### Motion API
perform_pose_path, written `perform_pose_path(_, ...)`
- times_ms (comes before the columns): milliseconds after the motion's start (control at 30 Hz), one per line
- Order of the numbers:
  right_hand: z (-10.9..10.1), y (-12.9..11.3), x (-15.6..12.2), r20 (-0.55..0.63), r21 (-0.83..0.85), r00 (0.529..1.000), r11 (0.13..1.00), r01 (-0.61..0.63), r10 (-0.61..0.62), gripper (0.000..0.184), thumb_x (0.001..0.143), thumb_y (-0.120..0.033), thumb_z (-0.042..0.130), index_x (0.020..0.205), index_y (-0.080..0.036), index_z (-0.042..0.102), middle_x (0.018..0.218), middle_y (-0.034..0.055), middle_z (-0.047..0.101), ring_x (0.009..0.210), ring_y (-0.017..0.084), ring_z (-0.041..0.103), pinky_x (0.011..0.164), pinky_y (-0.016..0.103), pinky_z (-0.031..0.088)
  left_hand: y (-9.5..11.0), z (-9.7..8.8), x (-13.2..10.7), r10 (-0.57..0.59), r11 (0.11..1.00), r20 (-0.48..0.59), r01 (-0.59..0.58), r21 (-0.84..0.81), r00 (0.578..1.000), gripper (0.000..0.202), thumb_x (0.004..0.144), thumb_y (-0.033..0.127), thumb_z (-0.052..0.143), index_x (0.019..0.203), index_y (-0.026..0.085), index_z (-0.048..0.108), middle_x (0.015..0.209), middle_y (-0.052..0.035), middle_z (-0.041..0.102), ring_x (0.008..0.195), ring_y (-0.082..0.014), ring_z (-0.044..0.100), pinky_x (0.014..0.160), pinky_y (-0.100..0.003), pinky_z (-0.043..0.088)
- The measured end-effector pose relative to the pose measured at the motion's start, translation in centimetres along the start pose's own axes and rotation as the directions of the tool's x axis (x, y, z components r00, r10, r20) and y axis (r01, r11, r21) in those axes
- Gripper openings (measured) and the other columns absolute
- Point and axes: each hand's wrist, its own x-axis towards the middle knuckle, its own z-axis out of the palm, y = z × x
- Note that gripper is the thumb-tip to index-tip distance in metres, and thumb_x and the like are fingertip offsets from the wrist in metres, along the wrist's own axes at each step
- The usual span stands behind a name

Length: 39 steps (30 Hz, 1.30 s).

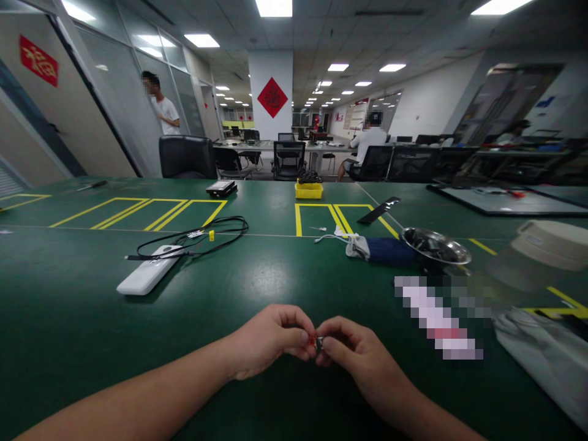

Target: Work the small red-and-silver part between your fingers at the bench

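My left hand and my right hand meet just above the green table, fingertips nearly touching. Between my left thumb and fingers is a small orange-red piece. A small dark, silvery piece is pinched in my right fingers, right up against the orange-red one. Both pieces are mostly covered by fingertips, so their kind is unclear and I cannot tell whether they are joined.
To the left lie a white power bank and a looped black cable. A yellow bin stands farther back. On the right are a metal bowl, a dark blue roll, a lidded container and grey cloth.
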Motion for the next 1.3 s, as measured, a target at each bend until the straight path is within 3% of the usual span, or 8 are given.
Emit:
perform_pose_path(233, 0.00, -0.08, 0.04, -0.005, 0.013, 1.000, 1.000, 0.005, -0.005, 0.018, 0.087, -0.030, 0.055, 0.093, -0.015, 0.063, 0.082, 0.0044, 0.066, 0.075, 0.015, 0.062, 0.072, 0.028, 0.049, -0.06, -0.14, 0.01, -0.006, 0.999, 0.012, 0.007, -0.035, 1.000, 0.015, 0.077, 0.015, 0.060, 0.089, 0.009, 0.063, 0.080, -0.0092, 0.067, 0.075, -0.0143, 0.065, 0.072, -0.024, 0.049)
perform_pose_path(500, 0.08, 0.40, 0.18, -0.007, 0.139, 1.000, 0.990, -0.013, 0.014, 0.031, 0.092, -0.037, 0.046, 0.098, -0.012, 0.062, 0.085, 0.0089, 0.066, 0.075, 0.017, 0.063, 0.073, 0.033, 0.049, -0.09, -0.10, 0.02, 0.009, 0.999, 0.008, -0.008, -0.048, 1.000, 0.014, 0.076, 0.015, 0.061, 0.088, 0.008, 0.064, 0.081, -0.0095, 0.067, 0.073, -0.0127, 0.064, 0.070, -0.023, 0.049)
perform_pose_path(967, 0.12, 0.15, 0.05, -0.029, 0.047, 1.000, 0.999, -0.008, 0.009, 0.017, 0.086, -0.026, 0.055, 0.095, -0.015, 0.063, 0.083, 0.0051, 0.066, 0.076, 0.016, 0.063, 0.072, 0.029, 0.049, -0.07, 0.20, -0.07, 0.070, 0.997, -0.002, -0.070, -0.012, 0.998, 0.020, 0.067, 0.007, 0.067, 0.087, 0.010, 0.064, 0.080, -0.0074, 0.067, 0.075, -0.0150, 0.064, 0.072, -0.027, 0.047)
perform_pose_path(1167, 0.12, 0.33, 0.11, -0.072, 0.109, 0.996, 0.993, -0.043, 0.051, 0.028, 0.080, -0.027, 0.062, 0.106, -0.017, 0.059, 0.099, 0.0064, 0.064, 0.078, 0.017, 0.064, 0.075, 0.033, 0.051, -0.16, 0.27, 0.06, 0.062, 0.998, -0.019, -0.062, -0.009, 0.998, 0.020, 0.067, 0.009, 0.066, 0.087, 0.010, 0.064, 0.077, -0.0068, 0.067, 0.075, -0.0153, 0.064, 0.076, -0.029, 0.047)
perform_pose_path(1300, 0.12, 0.50, 0.17, -0.076, 0.115, 0.996, 0.992, -0.045, 0.054, 0.025, 0.079, -0.028, 0.063, 0.101, -0.016, 0.061, 0.093, 0.0063, 0.065, 0.078, 0.017, 0.063, 0.076, 0.033, 0.050, 0.11, 0.34, -0.09, 0.025, 1.000, -0.033, -0.025, 0.014, 0.999, 0.019, 0.069, 0.014, 0.066, 0.088, 0.011, 0.065, 0.075, -0.0057, 0.066, 0.070, -0.0131, 0.062, 0.068, -0.026, 0.047)
